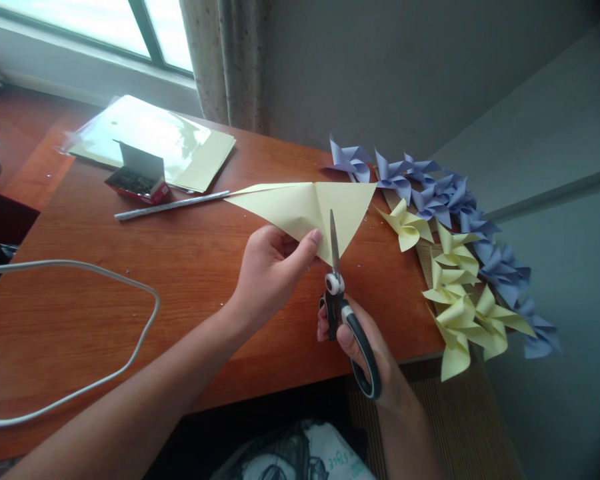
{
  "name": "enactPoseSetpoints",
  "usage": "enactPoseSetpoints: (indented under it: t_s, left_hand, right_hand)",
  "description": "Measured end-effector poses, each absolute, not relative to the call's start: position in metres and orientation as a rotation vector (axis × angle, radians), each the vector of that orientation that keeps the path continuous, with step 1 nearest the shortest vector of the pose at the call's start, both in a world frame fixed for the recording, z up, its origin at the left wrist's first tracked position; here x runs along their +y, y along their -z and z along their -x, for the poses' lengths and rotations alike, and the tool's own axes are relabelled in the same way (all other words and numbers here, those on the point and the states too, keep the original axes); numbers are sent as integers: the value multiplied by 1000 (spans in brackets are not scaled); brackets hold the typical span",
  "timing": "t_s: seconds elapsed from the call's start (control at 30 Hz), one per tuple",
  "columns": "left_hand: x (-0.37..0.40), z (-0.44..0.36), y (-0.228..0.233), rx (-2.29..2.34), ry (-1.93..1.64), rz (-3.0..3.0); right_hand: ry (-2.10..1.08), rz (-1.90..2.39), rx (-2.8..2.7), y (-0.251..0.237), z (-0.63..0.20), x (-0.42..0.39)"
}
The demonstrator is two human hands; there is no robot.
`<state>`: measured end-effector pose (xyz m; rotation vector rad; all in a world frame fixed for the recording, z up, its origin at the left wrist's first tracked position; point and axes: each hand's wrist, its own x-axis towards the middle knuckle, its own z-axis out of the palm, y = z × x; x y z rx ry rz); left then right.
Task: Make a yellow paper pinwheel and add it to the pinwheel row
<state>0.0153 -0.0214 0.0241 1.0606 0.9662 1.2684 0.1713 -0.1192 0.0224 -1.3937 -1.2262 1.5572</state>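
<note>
Item: folded yellow paper [300, 203] under scissors [339, 293], mid-counter.

I see the left hand [267, 273], its grip pinching the paper's near edge just above the wooden counter [190, 267]; right hand [365, 347], grip closed through the scissors' handles, blade over the paper's right half. Right: yellow pinwheels [460, 300], blue pinwheels [430, 190]. Far left: staple box [137, 177], white cable [105, 280].

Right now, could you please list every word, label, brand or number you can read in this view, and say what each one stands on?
No text can be read for certain.
White fabric at the bottom edge: a few printed letters, turned sideways and too small to read.
Red box: no legible label.
Scissors in the right hand: no readable brand.
Folded yellow paper held by the left hand: blank.
</note>
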Motion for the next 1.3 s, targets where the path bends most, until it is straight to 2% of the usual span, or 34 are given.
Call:
enactPoseSetpoints:
  t_s: [1.3]
  left_hand:
    - [-21,-15,-26,940,-1299,-1077]
  right_hand:
    - [-1563,1429,-1213,-20,-173,-118]
